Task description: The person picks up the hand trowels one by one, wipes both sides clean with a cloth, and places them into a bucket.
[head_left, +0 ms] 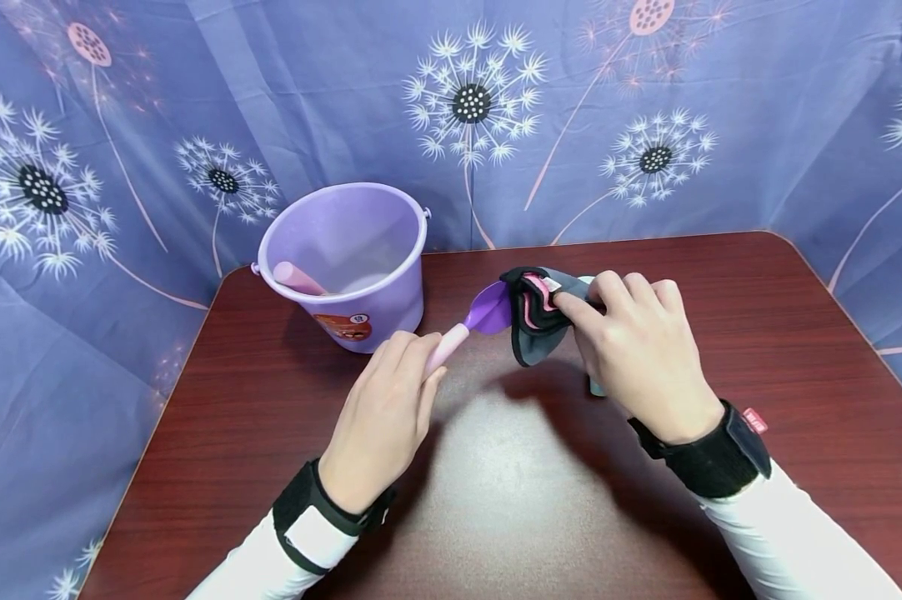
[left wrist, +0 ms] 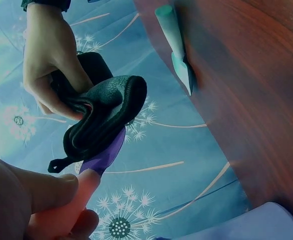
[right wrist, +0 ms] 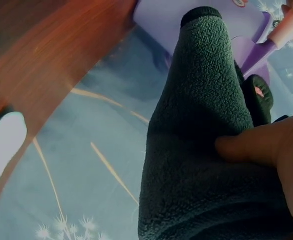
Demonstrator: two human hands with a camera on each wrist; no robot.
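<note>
My left hand (head_left: 383, 408) grips the pale pink handle of a small toy shovel (head_left: 488, 310) with a purple blade. My right hand (head_left: 638, 358) holds a folded grey cloth (head_left: 537, 337) with black edging and a pink stripe. The cloth covers the far end of the blade, so the tip is hidden in the head view. Both things are held above the table. From the left wrist, the cloth (left wrist: 111, 110) appears bunched against the purple blade (left wrist: 106, 155), with my right fingers pressed into its folds.
A purple bucket (head_left: 391, 304) stands at the back left, with a pink-handled thing (head_left: 298, 277) leaning inside. A small trowel with a green handle (left wrist: 171, 35) lies on the dark red table (head_left: 218, 442), partly behind my right hand. Patterned blue fabric (head_left: 331, 92) hangs behind the table.
</note>
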